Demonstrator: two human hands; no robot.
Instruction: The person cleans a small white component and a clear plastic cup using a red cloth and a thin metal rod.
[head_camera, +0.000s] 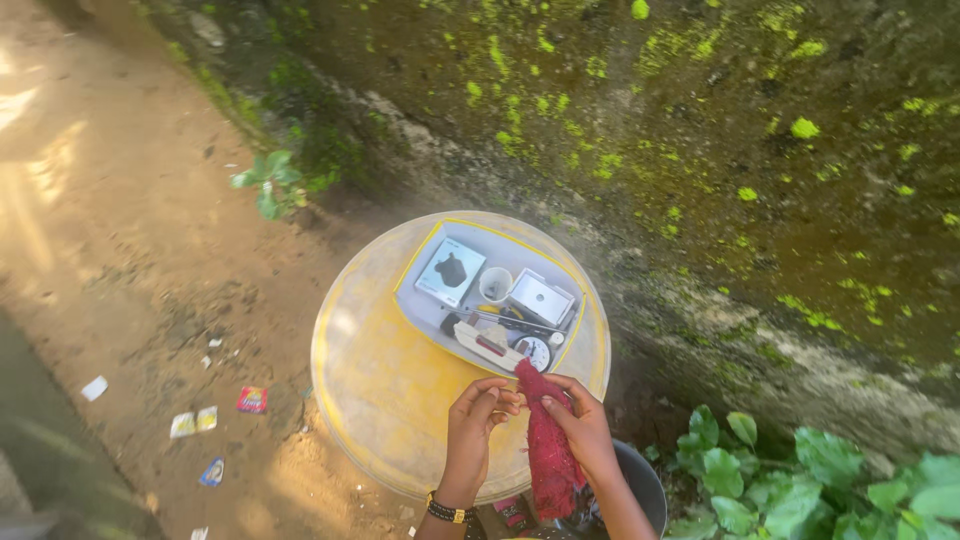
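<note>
A dark red, rough-textured cloth (549, 450) hangs down from both my hands over the near edge of a round yellow table (380, 380). My right hand (582, 425) grips the cloth along its right side. My left hand (478, 410) pinches the cloth's top end with its fingertips; a dark beaded band circles that wrist. Just beyond my hands lies a shallow grey tray (420, 305) with a yellow rim, holding small boxes, a white cup (495, 284), a small round dial (534, 351) and several small tools.
A mossy stone wall (700, 150) runs behind the table to the right. Leafy green plants (800, 470) grow at lower right, another small plant (268, 182) at upper left. Bare dirt ground with scattered wrappers (250, 400) lies on the left. A dark bucket rim (645, 480) shows under my right arm.
</note>
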